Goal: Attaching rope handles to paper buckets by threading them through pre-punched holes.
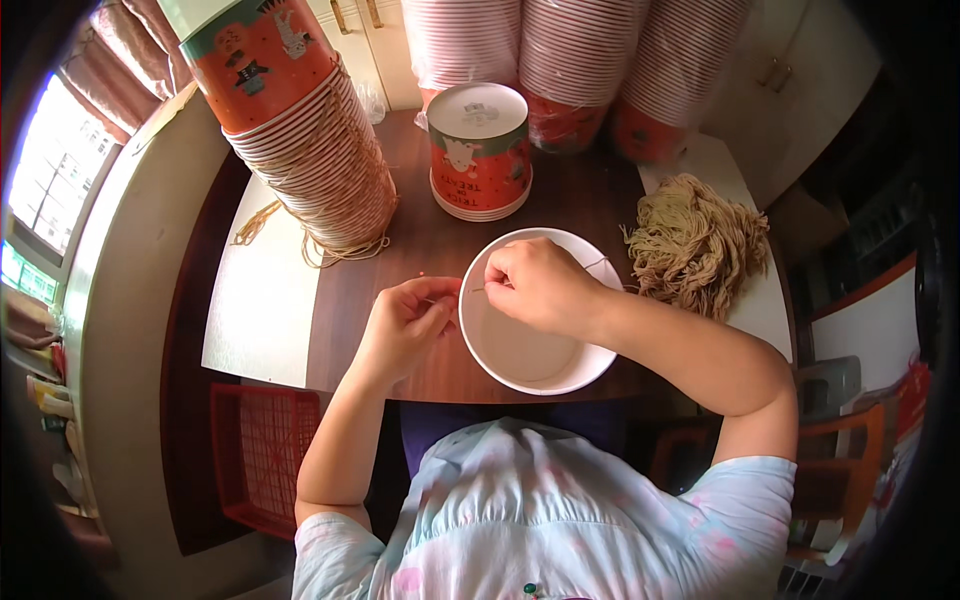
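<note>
A round paper bucket (522, 352), white inside, stands mouth up near the table's front edge. My right hand (540, 285) reaches into it, fingers pinched on a thin tan cord (478, 290) by the left inner wall. Another bit of cord shows at the bucket's right rim. Just outside the left wall, my left hand (408, 315) is closed in a pinch, with a thin pale strand at its fingertips. How the cord passes through the wall is mostly hidden by the fingers.
A tall leaning stack of orange buckets with cords (315, 150) stands at left. Behind the work are upside-down orange buckets (478, 150) and wrapped bucket stacks (585, 70). A heap of tan cords (697, 245) lies at right. A red plastic crate (262, 455) sits below the table's left side.
</note>
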The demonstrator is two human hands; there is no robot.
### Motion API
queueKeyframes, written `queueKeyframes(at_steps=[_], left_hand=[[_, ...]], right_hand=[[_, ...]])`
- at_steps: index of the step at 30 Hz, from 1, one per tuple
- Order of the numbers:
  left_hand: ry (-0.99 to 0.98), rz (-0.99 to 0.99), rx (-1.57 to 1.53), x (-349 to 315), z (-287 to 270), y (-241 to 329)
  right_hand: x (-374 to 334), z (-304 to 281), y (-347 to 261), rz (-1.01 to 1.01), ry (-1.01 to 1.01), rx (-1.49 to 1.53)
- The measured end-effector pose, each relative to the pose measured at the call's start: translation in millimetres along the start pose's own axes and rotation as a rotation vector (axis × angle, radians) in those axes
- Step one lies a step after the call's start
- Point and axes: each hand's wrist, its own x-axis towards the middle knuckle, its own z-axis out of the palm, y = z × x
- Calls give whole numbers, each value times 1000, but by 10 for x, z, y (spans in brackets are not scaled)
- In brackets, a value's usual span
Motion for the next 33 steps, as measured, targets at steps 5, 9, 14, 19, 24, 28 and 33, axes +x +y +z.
queueKeyframes(at_steps=[5,9,14,19,24,28,33], left_hand=[[-23,13,5,13,-2,12],[-36,33,30,18,2,27],[-38,58,48,33,-13,-12],[-43,40,101,39,13,49],[12,200,368,78,14,1],[65,169,514,-16,50,124],[42,-56,115,-239,-126,137]], right_hand=[[-5,56,41,-26,24,9],[3,72,42,-19,65,33],[7,88,36,25,52,71],[12,106,13,44,20,108],[31,143,27,-10,29,116],[-17,55,-16,26,-49,127],[-409,-409,-507,66,-316,-313]])
